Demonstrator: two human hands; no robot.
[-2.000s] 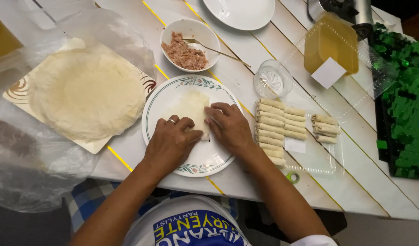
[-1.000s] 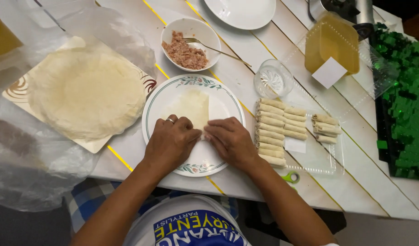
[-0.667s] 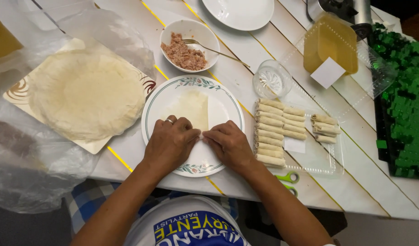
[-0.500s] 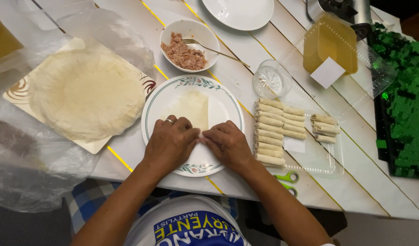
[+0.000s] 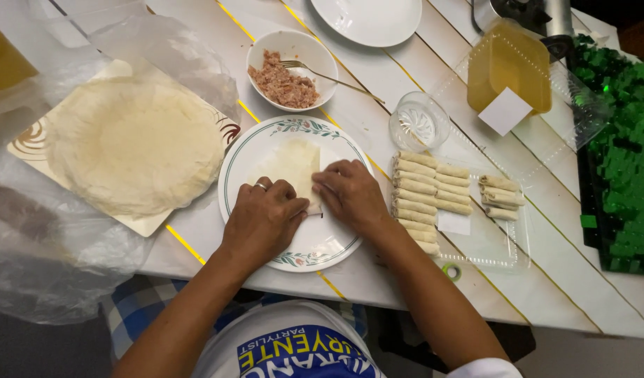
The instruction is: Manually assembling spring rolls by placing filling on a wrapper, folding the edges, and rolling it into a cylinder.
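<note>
A thin pale wrapper (image 5: 294,164) lies on a round white plate (image 5: 241,164) with a floral rim, at the table's near edge. My left hand (image 5: 262,217), a ring on one finger, and my right hand (image 5: 350,196) rest side by side on the wrapper's near end, fingers curled down and pinching its rolled edge. The far part of the wrapper lies flat. What is inside the roll is hidden under my fingers.
A stack of round wrappers (image 5: 133,143) lies on a board at left beside clear plastic bags. A bowl of minced filling (image 5: 287,70) with a fork stands behind the plate. Finished rolls (image 5: 427,192) fill a clear tray at right, near a small glass (image 5: 416,122).
Both hands have drawn back to the wrapper's near end and closed together over it. More of the flat far part of the wrapper now shows.
</note>
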